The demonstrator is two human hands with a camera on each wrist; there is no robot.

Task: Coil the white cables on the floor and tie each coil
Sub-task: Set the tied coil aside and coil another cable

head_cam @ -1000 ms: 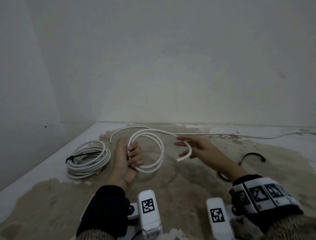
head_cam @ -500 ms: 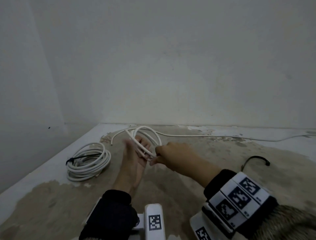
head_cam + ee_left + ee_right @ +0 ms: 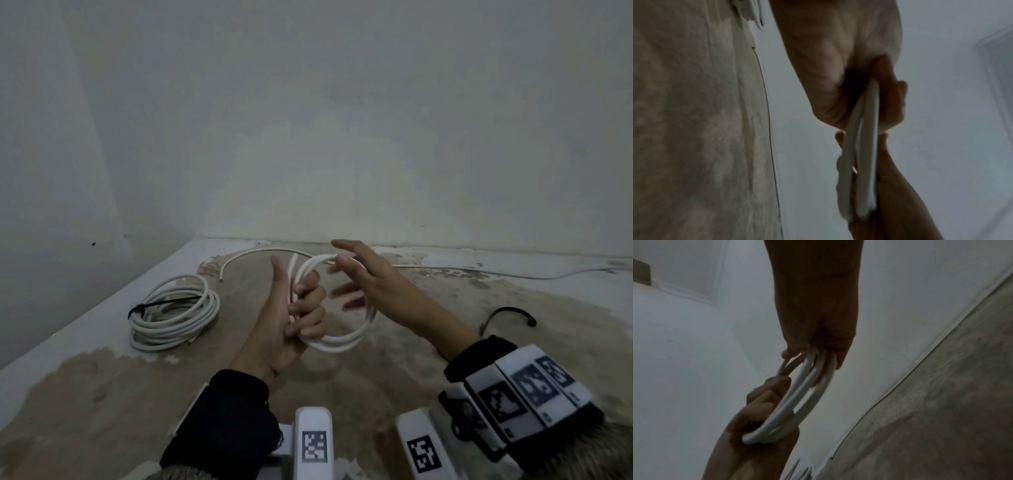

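A small coil of white cable is held above the floor. My left hand grips its left side, fingers curled round the strands and thumb pointing up. My right hand is at the coil's top right: the thumb lies on the cable, the index finger is straight, and the other fingers are blurred inside the loop. In the left wrist view the coil runs edge-on from my left hand to my right hand. In the right wrist view the strands leave my right hand.
A larger white coil bound with a black tie lies on the floor at the left. The loose cable tail runs right along the wall's foot. A black tie lies on the floor at the right. Walls close in behind and to the left.
My right hand swung a free loop from the right over to my left hand. The left fingers opened, then closed round the coil. The coil has gained a turn.
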